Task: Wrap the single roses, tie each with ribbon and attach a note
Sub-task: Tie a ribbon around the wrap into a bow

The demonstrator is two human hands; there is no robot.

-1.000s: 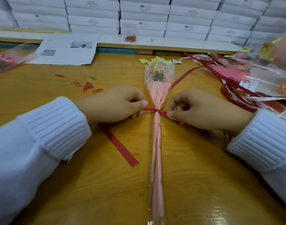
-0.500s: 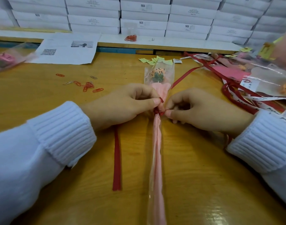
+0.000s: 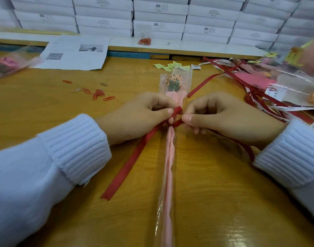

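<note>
A single rose in a clear sleeve with pink paper [image 3: 168, 168] lies lengthwise on the wooden table [image 3: 215, 184], flower end away from me. A red ribbon [image 3: 131, 161] is knotted around its neck. My left hand [image 3: 140, 118] pinches a small loop of the ribbon just left of the knot. My right hand [image 3: 223, 116] pinches the ribbon right of the knot. One tail runs down to the lower left, the other runs up to the right past the sleeve.
Loose paper clips [image 3: 97, 93] lie to the left. Small yellow-green notes [image 3: 168, 65] sit behind the rose. A heap of ribbons and wrapped roses [image 3: 277, 93] fills the right side. A printed sheet [image 3: 74, 54] and white boxes [image 3: 159, 16] stand at the back.
My hands came together at the knot from pulling the ribbon ends apart. The left hand now holds a folded loop, and the left tail has swung from straight down to a diagonal.
</note>
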